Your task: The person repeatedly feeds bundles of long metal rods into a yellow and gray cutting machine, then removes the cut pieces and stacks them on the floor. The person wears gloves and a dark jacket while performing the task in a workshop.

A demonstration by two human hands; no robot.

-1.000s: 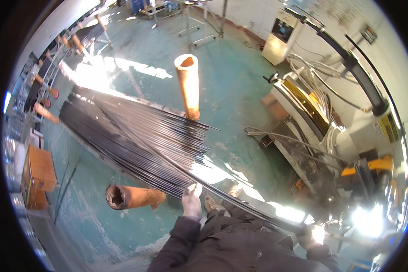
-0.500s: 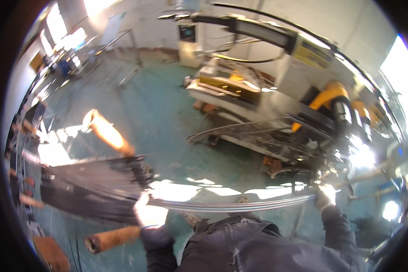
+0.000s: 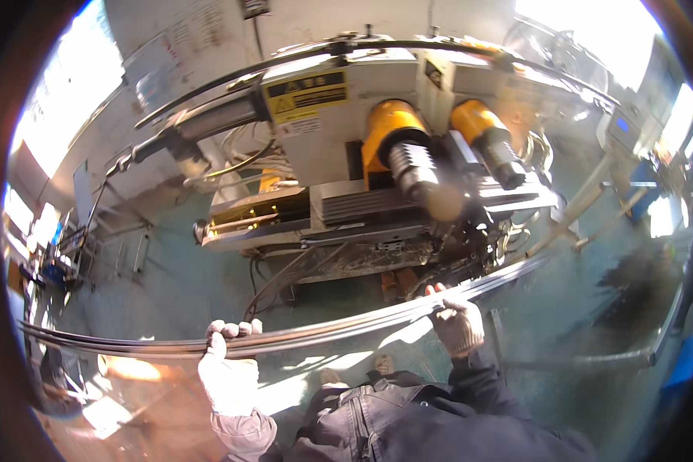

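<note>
A bundle of several long, thin metal bars (image 3: 339, 326) spans the view in front of my body, apparently carried above the floor. My left hand (image 3: 229, 373), in a pale glove, is closed around it left of the middle, with fingertips over its far side. Further right, my right hand (image 3: 460, 327), also gloved, grips the bars from the near side. The left end of the bundle runs far out toward the rim of the view. Its right end reaches close to the machine's right-hand part.
Ahead stands a large grey machine (image 3: 335, 158) with yellow cylindrical housings (image 3: 396, 127) and a long overhead rod (image 3: 300, 55). A metal frame (image 3: 593, 360) stands on the right. At lower left lies a brown tube (image 3: 135, 368) on the sunlit floor. Metal racks (image 3: 127, 250) stand at far left.
My view has turned right toward the machine. The bars have come away from the dark stack on the left and now extend past my left hand. Both hands still hold them.
</note>
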